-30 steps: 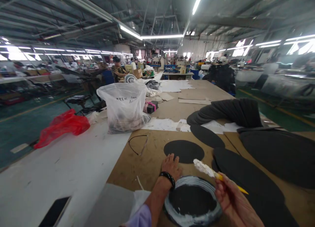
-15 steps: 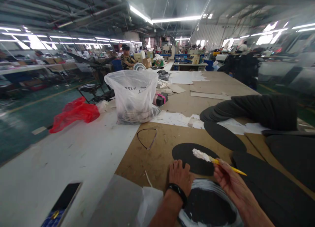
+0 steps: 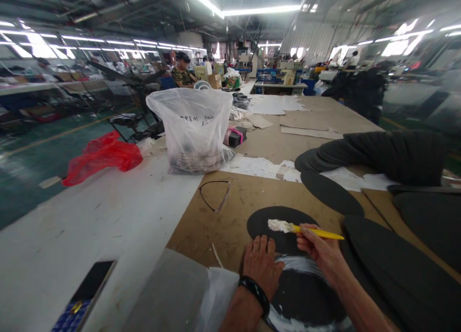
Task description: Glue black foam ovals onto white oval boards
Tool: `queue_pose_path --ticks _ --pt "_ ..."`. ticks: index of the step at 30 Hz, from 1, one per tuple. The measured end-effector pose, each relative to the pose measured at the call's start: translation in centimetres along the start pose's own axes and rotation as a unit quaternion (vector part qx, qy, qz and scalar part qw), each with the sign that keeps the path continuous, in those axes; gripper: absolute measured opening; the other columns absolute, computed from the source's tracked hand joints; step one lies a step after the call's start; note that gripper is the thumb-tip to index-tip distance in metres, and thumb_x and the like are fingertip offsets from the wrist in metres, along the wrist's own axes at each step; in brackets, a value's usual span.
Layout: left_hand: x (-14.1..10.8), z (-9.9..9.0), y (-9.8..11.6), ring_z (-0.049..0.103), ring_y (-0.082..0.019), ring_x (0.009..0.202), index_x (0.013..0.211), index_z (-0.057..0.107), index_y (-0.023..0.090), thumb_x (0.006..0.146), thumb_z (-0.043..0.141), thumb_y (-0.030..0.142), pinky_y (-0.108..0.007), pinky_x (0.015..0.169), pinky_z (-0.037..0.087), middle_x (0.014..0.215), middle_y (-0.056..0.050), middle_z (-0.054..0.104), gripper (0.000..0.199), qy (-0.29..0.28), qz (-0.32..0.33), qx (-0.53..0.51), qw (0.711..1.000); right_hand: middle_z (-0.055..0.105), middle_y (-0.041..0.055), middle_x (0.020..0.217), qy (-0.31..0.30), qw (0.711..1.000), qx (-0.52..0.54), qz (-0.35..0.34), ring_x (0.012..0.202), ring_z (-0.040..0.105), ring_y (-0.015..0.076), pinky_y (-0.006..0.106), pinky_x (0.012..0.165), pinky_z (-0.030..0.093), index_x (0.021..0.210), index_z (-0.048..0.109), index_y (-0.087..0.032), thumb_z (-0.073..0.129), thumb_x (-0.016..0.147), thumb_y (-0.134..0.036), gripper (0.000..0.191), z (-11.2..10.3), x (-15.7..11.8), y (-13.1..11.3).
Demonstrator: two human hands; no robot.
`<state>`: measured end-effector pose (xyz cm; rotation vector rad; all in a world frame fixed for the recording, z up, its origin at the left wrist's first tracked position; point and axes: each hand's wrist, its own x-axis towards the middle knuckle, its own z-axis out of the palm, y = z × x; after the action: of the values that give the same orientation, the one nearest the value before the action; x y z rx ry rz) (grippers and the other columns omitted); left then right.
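Yellow-handled brush, head view: white-pasted bristles are hanging over dark oval, contact unclear. Right hand is clamping handle between thumb and fingers, at oval's right side. Left hand is lying flat at oval's near left edge, fingers extended, gripping nothing visible. White-smeared disc is sitting just nearer than oval. Brush probably handling light, stiff; pasted bristles likely slippery, so handle suiting 1 hand best. Oval looking thin, bendable; rim suiting fingertips.

Open brown board runs between eyeglasses and black oval; a plastic bag blocks behind the eyeglasses.
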<state>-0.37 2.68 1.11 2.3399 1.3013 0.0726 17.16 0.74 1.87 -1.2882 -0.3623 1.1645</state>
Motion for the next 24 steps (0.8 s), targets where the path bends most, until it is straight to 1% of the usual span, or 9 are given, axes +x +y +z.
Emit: queue_pose_path --ticks 2,7,13,16,18,21,24 --pt "-0.2 0.3 -0.1 0.033 -0.029 0.130 0.133 0.040 0.019 0.087 0.041 0.043 -0.047 0.107 0.027 0.140 -0.010 0.040 0.053 0.000 0.000 -0.008 1.000 0.070 0.0030 0.064 -0.017 1.000 -0.020 -0.010 0.050 0.064 0.0120 0.018 0.049 0.055 0.082 0.064 -0.014 0.083 0.054 -0.034 0.039 1.1 0.6 0.4" --pt "-0.4 0.5 -0.1 0.027 -0.029 0.133 0.134 0.039 0.019 0.085 0.042 0.047 -0.047 0.109 0.024 0.142 -0.011 0.036 0.056 -0.018 -0.003 -0.013 1.000 0.068 0.0032 0.061 -0.037 0.997 -0.060 -0.018 0.048 0.063 0.0134 0.020 0.046 0.054 0.078 0.065 -0.013 0.082 0.053 -0.035 0.038 3.5 2.4 1.6" --pt "-0.1 0.2 0.2 0.029 -0.030 0.132 0.133 0.042 0.019 0.083 0.045 0.049 -0.049 0.108 0.025 0.142 -0.012 0.037 0.057 -0.022 -0.021 -0.024 0.999 0.068 0.0028 0.061 -0.050 0.993 -0.102 -0.035 0.046 0.063 0.0148 0.021 0.041 0.052 0.076 0.065 -0.012 0.082 0.050 -0.036 0.039 4.9 3.8 2.3" --pt "-0.1 0.2 0.3 0.027 -0.030 0.133 0.133 0.041 0.019 0.084 0.044 0.049 -0.049 0.109 0.023 0.143 -0.012 0.036 0.058 -0.031 -0.028 -0.032 0.999 0.067 0.0016 0.061 -0.034 0.991 -0.114 -0.054 0.046 0.063 0.0145 0.021 0.042 0.052 0.076 0.064 -0.013 0.081 0.050 -0.038 0.039 4.9 4.4 2.3" --pt "-0.1 0.2 0.3 0.027 -0.030 0.133 0.133 0.041 0.020 0.084 0.043 0.049 -0.049 0.109 0.023 0.143 -0.011 0.035 0.058 -0.038 -0.028 -0.039 0.998 0.067 0.0014 0.060 -0.018 0.990 -0.122 -0.067 0.047 0.063 0.0147 0.022 0.042 0.052 0.075 0.064 -0.013 0.081 0.050 -0.039 0.039 4.6 4.7 2.2" --pt "-0.1 0.2 0.2 0.026 -0.030 0.134 0.133 0.042 0.020 0.084 0.043 0.049 -0.049 0.108 0.024 0.143 -0.011 0.035 0.058 -0.035 -0.026 -0.042 0.998 0.067 0.0011 0.058 0.019 0.986 -0.137 -0.090 0.048 0.063 0.0153 0.022 0.043 0.052 0.076 0.064 -0.014 0.080 0.050 -0.040 0.040 3.6 5.1 1.9" --pt "0.0 0.4 0.1 0.026 -0.029 0.133 0.133 0.042 0.021 0.084 0.042 0.048 -0.048 0.109 0.024 0.143 -0.010 0.036 0.056 -0.022 -0.025 -0.038 0.999 0.067 0.0002 0.059 0.059 0.979 -0.153 -0.118 0.049 0.063 0.0154 0.023 0.046 0.053 0.077 0.065 -0.015 0.079 0.052 -0.041 0.039 2.2 5.2 1.1"
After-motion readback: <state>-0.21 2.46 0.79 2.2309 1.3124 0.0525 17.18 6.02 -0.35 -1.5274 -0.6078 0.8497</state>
